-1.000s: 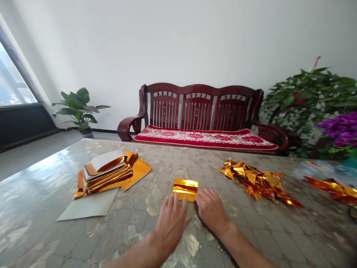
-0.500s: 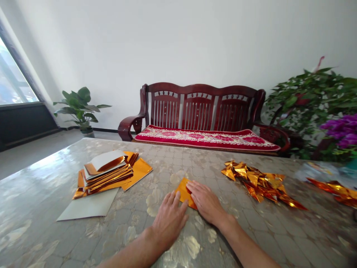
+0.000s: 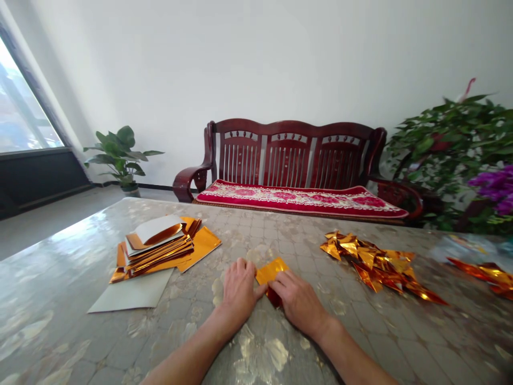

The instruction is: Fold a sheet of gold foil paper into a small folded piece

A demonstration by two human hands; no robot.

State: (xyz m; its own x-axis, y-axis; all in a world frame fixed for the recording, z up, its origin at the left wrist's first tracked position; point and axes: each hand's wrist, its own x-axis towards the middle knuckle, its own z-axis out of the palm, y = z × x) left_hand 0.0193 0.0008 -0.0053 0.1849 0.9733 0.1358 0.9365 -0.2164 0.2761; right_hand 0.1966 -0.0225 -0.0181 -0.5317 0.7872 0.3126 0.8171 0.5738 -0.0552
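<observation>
Pressing down on a small folded piece of shiny gold-orange foil [image 3: 271, 271] are 2 bare hands, at the near middle of a glossy grey-beige patterned tabletop [image 3: 72, 267]. The foil is held between the hands, its far part showing and its near part mostly covered, with a darker red-orange face visible below the fingers. The right hand [image 3: 298, 302] is laid over the foil's near right part, fingers slightly curved and resting on top. The left hand [image 3: 239, 291] is just left of the foil, fingers curled on the tabletop, thumb touching the foil's left edge. Neither hand is clenched; whether the foil is pinched cannot be told.

To the far left, a loose stack of rectangular gold foil sheets [image 3: 156, 248] is placed on a flat pale grey card [image 3: 132, 295]. To the right, a heap of folded triangular gold foil pieces [image 3: 372, 264] is lying well apart from the hands, and more gold foil pieces [image 3: 483, 274] are seen at the far right edge. Beyond the table stands a dark red wooden bench [image 3: 288, 152] with a red floral cushion [image 3: 300, 200].
</observation>
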